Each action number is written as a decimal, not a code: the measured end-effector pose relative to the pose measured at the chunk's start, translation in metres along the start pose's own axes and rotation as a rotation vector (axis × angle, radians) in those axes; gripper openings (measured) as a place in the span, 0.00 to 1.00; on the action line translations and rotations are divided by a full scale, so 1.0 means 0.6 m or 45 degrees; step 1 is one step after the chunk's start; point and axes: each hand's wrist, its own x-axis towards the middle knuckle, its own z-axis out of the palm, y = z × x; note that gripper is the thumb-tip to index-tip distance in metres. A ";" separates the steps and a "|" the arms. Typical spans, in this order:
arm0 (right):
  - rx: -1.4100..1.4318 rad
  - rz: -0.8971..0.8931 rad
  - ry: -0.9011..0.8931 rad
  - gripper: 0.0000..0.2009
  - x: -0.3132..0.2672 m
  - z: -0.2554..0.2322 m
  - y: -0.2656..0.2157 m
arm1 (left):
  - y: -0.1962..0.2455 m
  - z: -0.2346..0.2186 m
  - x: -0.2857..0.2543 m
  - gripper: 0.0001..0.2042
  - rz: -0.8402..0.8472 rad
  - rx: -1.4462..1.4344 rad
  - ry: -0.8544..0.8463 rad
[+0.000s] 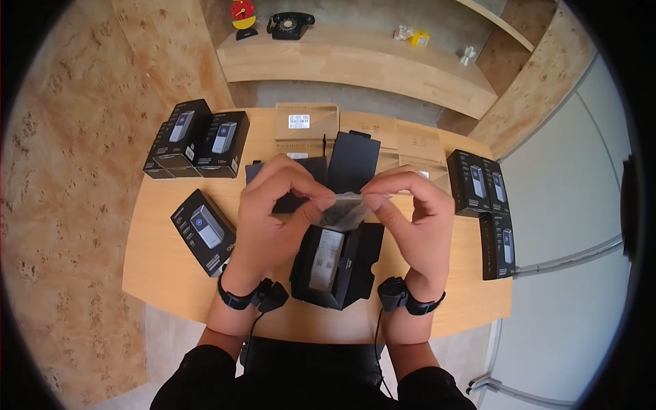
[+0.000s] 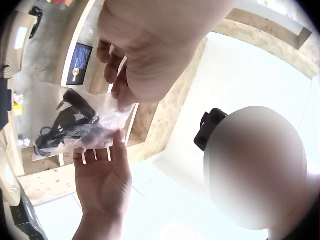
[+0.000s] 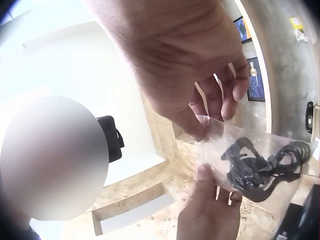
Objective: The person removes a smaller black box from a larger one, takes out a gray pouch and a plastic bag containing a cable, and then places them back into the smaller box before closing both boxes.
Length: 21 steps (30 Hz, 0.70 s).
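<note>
A clear plastic bag [image 1: 344,215] with a coiled black cable [image 3: 260,172] inside hangs between my hands in the head view. My left hand [image 1: 273,215] pinches one top corner between thumb and forefinger. The opposite corner is pinched the same way by my right hand [image 1: 418,222]. In the left wrist view the bag [image 2: 75,122] looks stretched at its top edge, the dark contents lying toward its far end. Below the hands stands an opened black box [image 1: 355,273], holding an item with a white printed label [image 1: 326,260].
Black product boxes [image 1: 222,145] stack at the back left, with others [image 1: 471,181] at the right. A single black box [image 1: 205,229] lies left of my left hand. Behind the hands are a black flap-like piece [image 1: 353,164] and brown cartons [image 1: 306,123]. A shelf [image 1: 342,68] runs along the wall.
</note>
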 end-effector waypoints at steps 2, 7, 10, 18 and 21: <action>-0.028 -0.066 0.009 0.07 0.001 -0.004 0.009 | 0.001 -0.002 -0.001 0.07 0.001 0.054 -0.006; -0.138 -0.014 0.074 0.04 -0.003 -0.004 0.007 | 0.004 -0.008 0.005 0.07 0.009 0.074 -0.028; -0.199 0.008 0.137 0.03 -0.002 -0.004 0.005 | 0.004 -0.004 0.008 0.07 -0.070 0.002 0.028; -0.438 0.000 0.514 0.05 0.001 -0.050 0.021 | -0.064 -0.027 0.014 0.04 -0.342 0.073 -0.083; -0.513 0.069 0.487 0.05 -0.001 -0.064 0.020 | -0.103 0.010 0.006 0.08 -0.414 0.302 -0.341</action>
